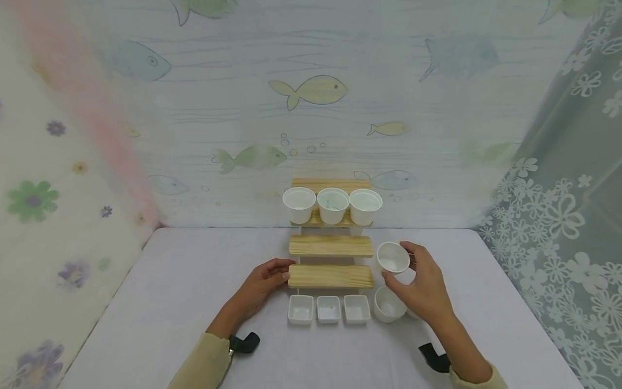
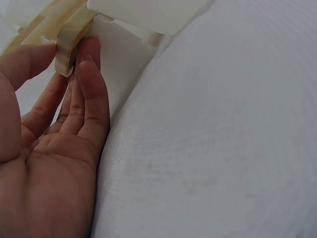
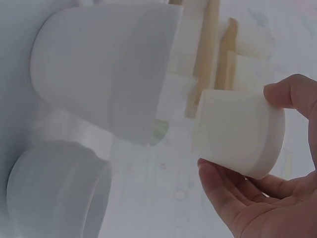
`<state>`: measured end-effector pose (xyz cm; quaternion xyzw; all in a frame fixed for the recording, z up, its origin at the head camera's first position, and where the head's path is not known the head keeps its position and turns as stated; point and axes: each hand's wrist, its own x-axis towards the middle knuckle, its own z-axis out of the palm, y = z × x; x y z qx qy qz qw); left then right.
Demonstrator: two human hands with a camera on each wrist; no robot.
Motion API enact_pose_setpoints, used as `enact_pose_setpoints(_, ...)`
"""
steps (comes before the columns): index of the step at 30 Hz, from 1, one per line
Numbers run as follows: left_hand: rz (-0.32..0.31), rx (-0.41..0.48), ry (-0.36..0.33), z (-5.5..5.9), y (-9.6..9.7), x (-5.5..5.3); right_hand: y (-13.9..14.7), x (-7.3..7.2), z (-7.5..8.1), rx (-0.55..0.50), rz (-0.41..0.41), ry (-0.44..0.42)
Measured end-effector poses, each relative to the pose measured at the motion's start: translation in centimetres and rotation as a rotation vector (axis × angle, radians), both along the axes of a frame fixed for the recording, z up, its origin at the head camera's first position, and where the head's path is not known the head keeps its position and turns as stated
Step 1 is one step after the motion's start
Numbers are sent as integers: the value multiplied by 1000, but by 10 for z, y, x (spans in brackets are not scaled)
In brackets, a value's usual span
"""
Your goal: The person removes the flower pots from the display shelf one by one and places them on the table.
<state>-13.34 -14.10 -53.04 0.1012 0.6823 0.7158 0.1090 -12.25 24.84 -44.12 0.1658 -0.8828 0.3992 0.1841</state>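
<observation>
White held cup (image 1: 393,258), contents unclear

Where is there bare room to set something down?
Both front planks are bare, as is the tablecloth left of the left hand. Crowded: behind those planks, with three white cups, and in front, from the square dishes to the cups beside the right hand.

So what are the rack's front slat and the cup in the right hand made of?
Front slat: probably wood, smooth and pale, going by its streaky lengthwise grain. Cup in the right hand: smooth, white and matt-looking outside; the even, unpatterned surface suggests plastic or ceramic, I can't tell which.
</observation>
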Motion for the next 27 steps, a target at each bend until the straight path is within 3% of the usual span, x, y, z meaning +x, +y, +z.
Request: enact_pose_setpoints(27,-14,2,9,0,0,0,34,3,-2,57,-87,-63)
